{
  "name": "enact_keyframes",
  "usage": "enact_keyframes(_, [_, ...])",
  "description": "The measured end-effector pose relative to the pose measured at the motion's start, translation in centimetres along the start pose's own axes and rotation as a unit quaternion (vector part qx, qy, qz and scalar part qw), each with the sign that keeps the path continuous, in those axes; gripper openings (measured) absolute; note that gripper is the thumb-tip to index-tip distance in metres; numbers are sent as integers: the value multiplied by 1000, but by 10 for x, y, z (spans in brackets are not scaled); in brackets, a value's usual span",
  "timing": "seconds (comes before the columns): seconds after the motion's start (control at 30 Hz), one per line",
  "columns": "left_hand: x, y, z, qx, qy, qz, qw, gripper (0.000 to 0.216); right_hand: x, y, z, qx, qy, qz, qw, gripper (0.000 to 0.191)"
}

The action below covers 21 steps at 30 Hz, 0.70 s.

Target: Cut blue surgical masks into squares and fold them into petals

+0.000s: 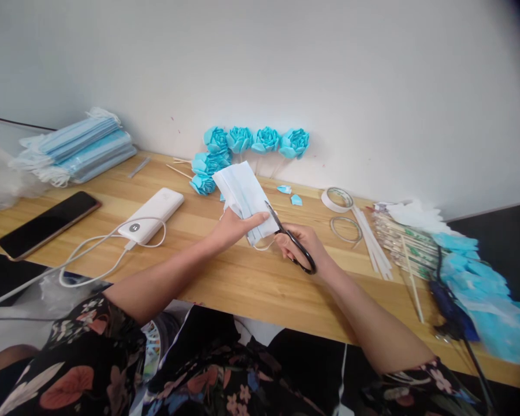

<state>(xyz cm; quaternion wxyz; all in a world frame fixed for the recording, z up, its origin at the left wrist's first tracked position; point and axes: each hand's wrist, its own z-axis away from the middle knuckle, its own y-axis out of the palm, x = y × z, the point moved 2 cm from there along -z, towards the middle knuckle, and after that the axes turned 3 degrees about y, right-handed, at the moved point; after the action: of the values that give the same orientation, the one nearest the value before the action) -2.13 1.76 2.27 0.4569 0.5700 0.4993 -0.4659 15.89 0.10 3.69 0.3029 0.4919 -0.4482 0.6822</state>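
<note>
While the left hand [234, 229] pinched a pale-blue mask [248, 190] mid-frame, thumb on top, the right hand [312, 241] gripped black-handled scissors [296, 241] — blades at the mask's right edge. 4 blue flowers [266, 140] rowed upper centre.

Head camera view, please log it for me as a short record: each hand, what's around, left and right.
Left hand: holding a pleated face mask, thumb on top
Right hand: holding black-handled scissors, blades at the mask's edge
Surface: wooden table
Near the wall: blue flowers, four in a row, more to the left
Left side: stack of masks, phone with dark screen, white power bank
Right side: tape roll, white strips, thin stick, pile of blue pieces
</note>
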Motion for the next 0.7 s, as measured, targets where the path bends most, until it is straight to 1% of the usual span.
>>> enact_keyframes(0.13, [0,-5,-3,-39,-1,32,999,50,2,0,-1,0,15,-13,1000,35])
enact_keyframes(0.23, [1,-7,-5,-52,-19,61,997,55,2,1,-2,6,29,-19,999,32])
enact_keyframes(0.33, [1,-8,-6,-62,-27,80,994,58,0,2,-2,10,38,-13,999,33])
enact_keyframes(0.43, [2,-9,-6,-66,-27,83,994,56,-3,2,-2,13,15,4,1000,37])
enact_keyframes(0.53, [1,-7,-5,-65,-19,77,995,55,-6,1,-1,20,-16,16,1000,49])
enact_keyframes(0.63, [1,-4,-2,-53,-15,73,996,55,-8,0,-1,30,-43,39,998,61])
enact_keyframes(0.7, [2,-1,0,-42,-23,67,997,55,-8,-1,-1,29,-58,60,996,64])
